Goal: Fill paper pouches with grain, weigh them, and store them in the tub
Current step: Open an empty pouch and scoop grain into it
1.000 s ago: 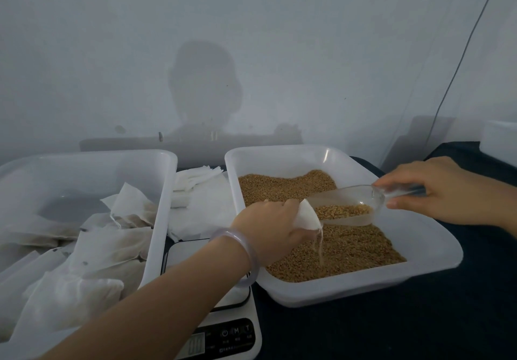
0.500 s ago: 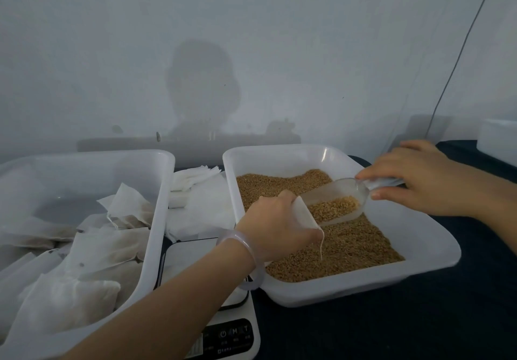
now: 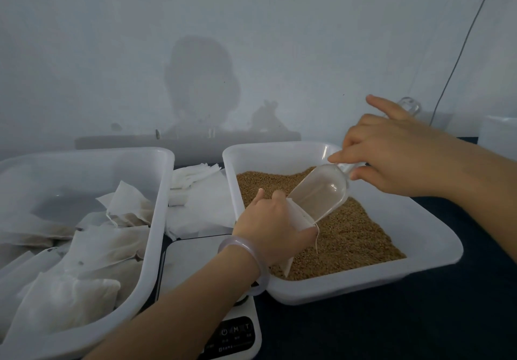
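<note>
The tub (image 3: pixel 156 219) fills the left; the tray (image 3: pixel 419 219) of grain (image 3: pixel 349 233) lies right of centre, the scale (image 3: pixel 193 264) low between them. The right hand (image 3: pixel 391 158) pinches the scoop (image 3: pixel 319 194) by its handle. The left hand (image 3: pixel 268 225) curls round the pouch (image 3: pixel 298 214) at centre, above the grain. The scoop, seemingly empty, slants from upper right down into the pouch's mouth. The scale lies just lower left of the left hand, the nearer one.

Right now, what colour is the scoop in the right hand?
The scoop is clear, colourless plastic; the head view shows it best.
</note>
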`<state>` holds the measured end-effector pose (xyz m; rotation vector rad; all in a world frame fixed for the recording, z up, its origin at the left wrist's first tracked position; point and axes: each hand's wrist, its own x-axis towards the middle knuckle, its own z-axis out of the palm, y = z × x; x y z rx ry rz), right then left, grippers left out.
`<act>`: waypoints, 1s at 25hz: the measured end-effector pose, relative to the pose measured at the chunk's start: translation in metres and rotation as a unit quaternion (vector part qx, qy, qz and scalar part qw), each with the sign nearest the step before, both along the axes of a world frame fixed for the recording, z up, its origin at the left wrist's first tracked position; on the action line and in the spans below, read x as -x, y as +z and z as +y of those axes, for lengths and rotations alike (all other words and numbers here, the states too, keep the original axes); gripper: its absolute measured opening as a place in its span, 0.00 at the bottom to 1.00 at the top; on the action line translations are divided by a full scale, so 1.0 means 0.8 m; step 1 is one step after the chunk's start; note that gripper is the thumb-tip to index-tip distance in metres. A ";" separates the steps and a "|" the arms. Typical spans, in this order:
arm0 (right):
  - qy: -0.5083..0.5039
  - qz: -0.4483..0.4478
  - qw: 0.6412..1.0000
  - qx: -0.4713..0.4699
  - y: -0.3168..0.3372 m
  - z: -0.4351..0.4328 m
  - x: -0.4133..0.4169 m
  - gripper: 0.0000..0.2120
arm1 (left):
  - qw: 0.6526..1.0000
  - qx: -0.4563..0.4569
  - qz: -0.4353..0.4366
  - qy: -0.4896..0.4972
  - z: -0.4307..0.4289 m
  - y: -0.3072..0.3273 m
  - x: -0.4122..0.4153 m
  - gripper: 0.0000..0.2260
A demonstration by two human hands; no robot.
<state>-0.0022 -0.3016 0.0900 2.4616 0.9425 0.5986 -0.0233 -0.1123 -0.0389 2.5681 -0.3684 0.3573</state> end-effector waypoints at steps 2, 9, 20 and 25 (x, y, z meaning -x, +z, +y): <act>0.006 -0.005 1.000 0.004 0.001 0.004 0.002 0.18 | 1.000 0.001 0.010 0.003 -0.001 0.001 0.000 0.21; -0.031 0.120 0.987 -0.100 0.005 -0.037 -0.012 0.16 | 0.998 -0.037 0.042 0.014 0.002 -0.002 -0.006 0.04; -0.127 0.304 0.933 -0.144 -0.123 -0.054 -0.039 0.12 | 0.992 0.089 0.033 0.078 0.006 0.005 -0.011 0.09; -0.099 0.401 0.886 -0.209 -0.133 -0.044 -0.037 0.12 | 0.995 0.084 0.038 0.048 0.009 -0.002 -0.014 0.10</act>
